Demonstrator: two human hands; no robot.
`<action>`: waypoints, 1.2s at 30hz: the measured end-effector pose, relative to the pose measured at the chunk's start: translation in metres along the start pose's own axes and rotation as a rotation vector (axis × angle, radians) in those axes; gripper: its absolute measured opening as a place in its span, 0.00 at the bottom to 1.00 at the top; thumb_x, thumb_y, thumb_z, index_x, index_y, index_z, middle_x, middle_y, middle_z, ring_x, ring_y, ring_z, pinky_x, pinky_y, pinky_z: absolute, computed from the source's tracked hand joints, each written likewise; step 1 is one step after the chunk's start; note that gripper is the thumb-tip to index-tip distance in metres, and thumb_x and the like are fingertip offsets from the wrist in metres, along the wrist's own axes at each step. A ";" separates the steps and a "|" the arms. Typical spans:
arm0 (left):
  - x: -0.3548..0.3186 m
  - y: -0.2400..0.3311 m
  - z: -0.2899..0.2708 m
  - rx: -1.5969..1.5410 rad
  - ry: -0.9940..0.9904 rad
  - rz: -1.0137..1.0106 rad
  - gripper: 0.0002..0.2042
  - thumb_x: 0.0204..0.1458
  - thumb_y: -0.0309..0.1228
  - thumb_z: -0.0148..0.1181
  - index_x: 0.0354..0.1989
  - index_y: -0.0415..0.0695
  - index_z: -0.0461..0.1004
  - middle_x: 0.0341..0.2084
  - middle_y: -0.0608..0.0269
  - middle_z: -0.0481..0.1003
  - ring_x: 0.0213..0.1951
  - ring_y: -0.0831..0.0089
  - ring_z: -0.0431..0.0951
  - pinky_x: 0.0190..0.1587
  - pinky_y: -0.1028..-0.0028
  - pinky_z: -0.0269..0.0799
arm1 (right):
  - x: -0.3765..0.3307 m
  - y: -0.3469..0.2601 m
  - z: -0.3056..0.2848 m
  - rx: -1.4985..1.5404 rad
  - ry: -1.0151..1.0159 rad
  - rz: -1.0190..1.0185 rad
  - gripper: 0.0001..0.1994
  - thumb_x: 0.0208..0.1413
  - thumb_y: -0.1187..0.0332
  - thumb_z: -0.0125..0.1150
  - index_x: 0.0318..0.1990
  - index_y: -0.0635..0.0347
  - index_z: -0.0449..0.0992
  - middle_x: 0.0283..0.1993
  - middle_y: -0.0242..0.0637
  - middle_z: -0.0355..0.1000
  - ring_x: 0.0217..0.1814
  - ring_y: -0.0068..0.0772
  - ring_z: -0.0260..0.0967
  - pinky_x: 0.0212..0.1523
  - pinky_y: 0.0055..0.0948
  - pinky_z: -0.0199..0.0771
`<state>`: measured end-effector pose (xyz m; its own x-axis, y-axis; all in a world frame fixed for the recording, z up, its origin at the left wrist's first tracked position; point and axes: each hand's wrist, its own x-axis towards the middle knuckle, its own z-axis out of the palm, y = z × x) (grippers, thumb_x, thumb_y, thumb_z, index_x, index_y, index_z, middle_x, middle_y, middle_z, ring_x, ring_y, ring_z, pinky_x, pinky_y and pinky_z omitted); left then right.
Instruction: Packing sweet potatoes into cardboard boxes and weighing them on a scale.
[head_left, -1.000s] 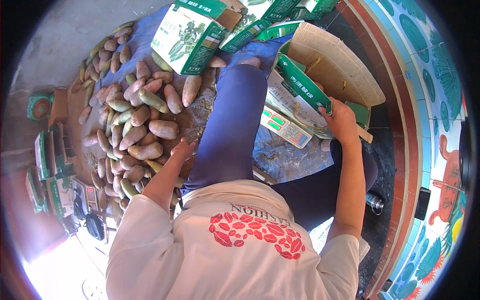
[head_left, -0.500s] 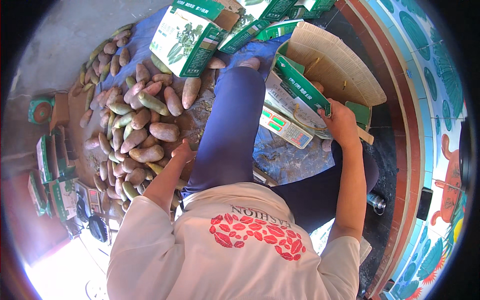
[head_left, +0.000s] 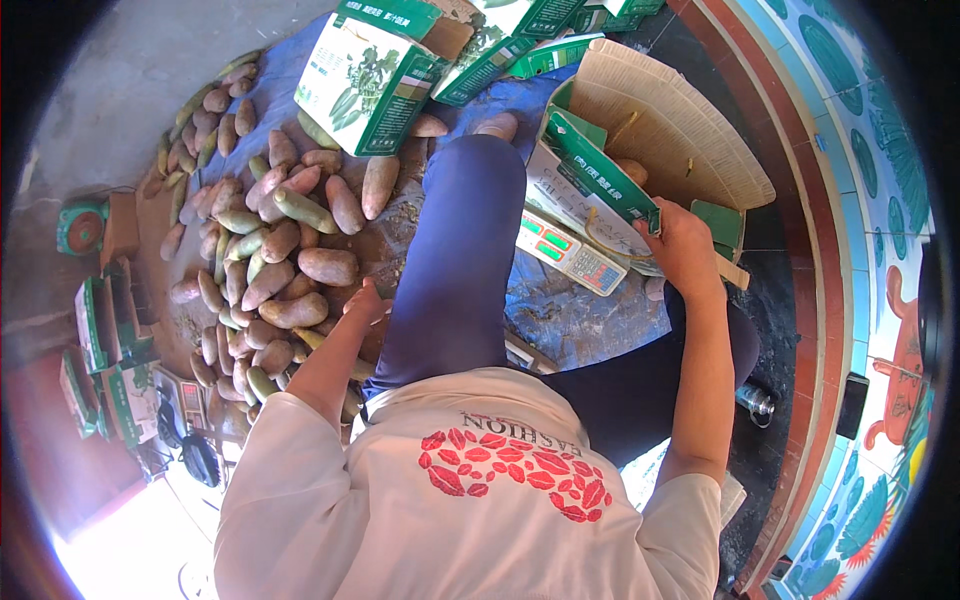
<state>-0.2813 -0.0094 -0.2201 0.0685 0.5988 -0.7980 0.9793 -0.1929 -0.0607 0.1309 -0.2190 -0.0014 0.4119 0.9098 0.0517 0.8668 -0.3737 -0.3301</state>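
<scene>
Green fan [head_left: 82, 230]: between 9 and 10 o'clock, at the far left rim of the view
Stacked cartons [head_left: 92, 312]: 9 o'clock, well apart from both hands
Produce pile [head_left: 293, 310]: from 8 round to 10 o'clock, long brown and green pieces heaped together; its loose right edge runs near the left forearm
Left hand [head_left: 368, 302]: 9 o'clock, in the narrow gap between pile and left leg [head_left: 455, 260]; fingers partly hidden, so I cannot tell whether it holds anything
Printed carton [head_left: 350, 90]: 11 o'clock, white and green, standing over the pile's upper edge
Blue sheet [head_left: 585, 330]: 3 to 4 o'clock, a stretch framed by left leg, scale [head_left: 570, 252] and right leg [head_left: 625, 400], the widest room near the hands
Scale position: 2 o'clock, lying just beside the open carton [head_left: 690, 120], on its near side
Open carton position: between 1 and 2 o'clock, tan flap flared outward, a brown piece [head_left: 632, 172] visible past the green-banded panel
Right hand [head_left: 685, 240]: between 2 and 3 o'clock, thumb and fingers pinched on the corner edge of that panel
Metal-topped bottle [head_left: 757, 402]: between 3 and 4 o'clock, beyond the right leg
Red-brown border [head_left: 808, 240]: curving from 1 to 4 o'clock, bounding the floor on the right, with the painted wall [head_left: 900, 150] beyond
</scene>
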 end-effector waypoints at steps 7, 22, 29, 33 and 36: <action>0.004 0.001 0.001 -0.002 -0.019 -0.002 0.42 0.44 0.53 0.61 0.60 0.40 0.48 0.49 0.49 0.71 0.52 0.58 0.72 0.51 0.62 0.68 | 0.001 -0.002 -0.002 0.006 -0.018 0.011 0.11 0.47 0.66 0.61 0.37 0.60 0.73 0.33 0.45 0.72 0.37 0.48 0.70 0.37 0.41 0.69; 0.021 -0.005 0.011 -0.046 -0.004 -0.003 0.42 0.44 0.53 0.60 0.61 0.41 0.47 0.49 0.48 0.70 0.52 0.58 0.71 0.51 0.61 0.67 | -0.002 -0.008 -0.011 0.106 0.021 -0.080 0.19 0.42 0.61 0.66 0.41 0.61 0.73 0.35 0.46 0.73 0.38 0.48 0.71 0.38 0.39 0.70; 0.016 -0.003 0.006 -0.049 -0.033 -0.006 0.43 0.43 0.54 0.60 0.61 0.41 0.48 0.50 0.48 0.70 0.52 0.58 0.71 0.52 0.62 0.67 | 0.000 -0.011 -0.012 0.129 0.069 -0.080 0.22 0.46 0.52 0.62 0.41 0.62 0.73 0.36 0.47 0.73 0.39 0.49 0.71 0.39 0.39 0.70; 0.014 -0.001 0.007 -0.072 -0.036 -0.026 0.42 0.44 0.55 0.59 0.61 0.43 0.48 0.50 0.48 0.70 0.52 0.58 0.71 0.52 0.62 0.67 | 0.000 -0.009 -0.010 0.130 0.095 -0.079 0.22 0.48 0.51 0.60 0.41 0.62 0.73 0.36 0.47 0.73 0.39 0.50 0.71 0.39 0.39 0.70; 0.011 0.002 0.007 -0.066 -0.002 -0.024 0.42 0.44 0.56 0.59 0.61 0.44 0.49 0.49 0.48 0.71 0.51 0.57 0.72 0.52 0.61 0.67 | -0.001 -0.009 -0.012 0.132 0.073 -0.051 0.21 0.48 0.53 0.60 0.41 0.62 0.73 0.37 0.47 0.73 0.39 0.49 0.71 0.39 0.39 0.70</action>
<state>-0.2804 -0.0089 -0.2333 0.0450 0.6009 -0.7981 0.9910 -0.1274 -0.0401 0.1257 -0.2182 0.0126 0.3914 0.9097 0.1384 0.8448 -0.2957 -0.4460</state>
